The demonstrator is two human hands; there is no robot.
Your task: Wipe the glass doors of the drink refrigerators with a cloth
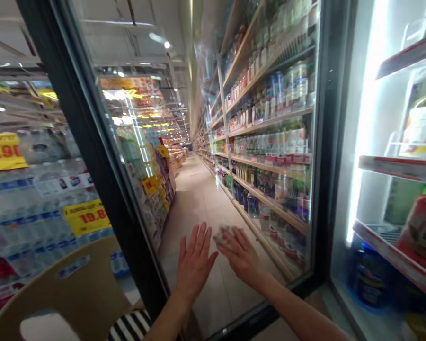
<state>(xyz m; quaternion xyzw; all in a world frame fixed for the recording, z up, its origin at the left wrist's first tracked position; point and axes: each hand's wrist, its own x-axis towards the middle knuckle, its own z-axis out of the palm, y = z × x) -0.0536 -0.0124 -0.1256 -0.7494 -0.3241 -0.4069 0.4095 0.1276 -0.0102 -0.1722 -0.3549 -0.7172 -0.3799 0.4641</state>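
Observation:
My left hand [195, 263] lies flat against the glass door [184, 156] of a chiller, fingers spread and pointing up, holding nothing. My right hand [242, 259] is just to its right, also against the glass. It presses a small crumpled whitish cloth [223, 233] under its fingertips. The two hands nearly touch at the thumbs. The door has a black frame [92, 156] and stands swung open. Through its glass I see a shop aisle and shelves of bottled drinks [270, 142].
The lit chiller interior [394, 166] with wire shelves, bottles and cartons is at the right. A beige plastic chair back [74, 293] and a striped fabric [131, 327] are at the lower left. Stacked water bottles with yellow price tags [87, 217] stand behind them.

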